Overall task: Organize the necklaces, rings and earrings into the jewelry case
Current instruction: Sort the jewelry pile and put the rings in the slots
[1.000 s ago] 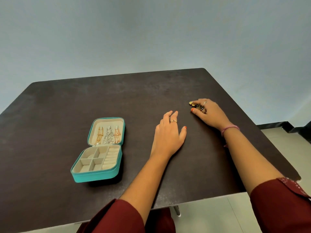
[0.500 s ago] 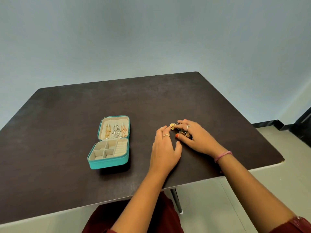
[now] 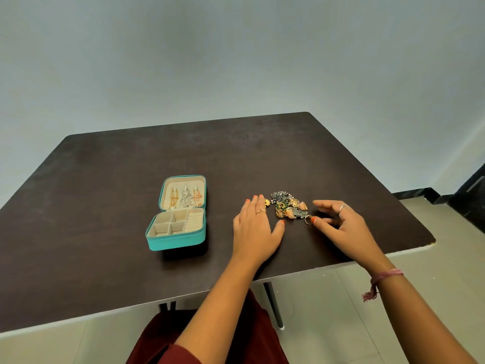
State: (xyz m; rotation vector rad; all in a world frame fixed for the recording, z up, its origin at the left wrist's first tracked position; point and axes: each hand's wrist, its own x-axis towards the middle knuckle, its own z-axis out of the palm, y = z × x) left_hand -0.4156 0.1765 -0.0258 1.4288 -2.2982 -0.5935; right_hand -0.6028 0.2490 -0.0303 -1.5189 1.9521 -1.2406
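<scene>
Two relaxed, empty hands, left hand [image 3: 256, 227] and right hand [image 3: 341, 224], flank the jewelry pile [image 3: 288, 207]; jewelry case [image 3: 178, 214] lies left.

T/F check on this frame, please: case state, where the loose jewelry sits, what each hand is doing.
1. The jewelry case is open. True.
2. The loose jewelry pile sits inside the case. False: it lies on the table, right of the case, between the hands.
3. Necklaces hang in the case lid. True.
4. The left hand grips the case. False: it lies flat on the table beside the pile, apart from the case.
5. The case's lower compartments look empty. True.
6. The right hand is off the table edge. False: it is over the table, its thumb at a ring at the pile's right edge.
</scene>
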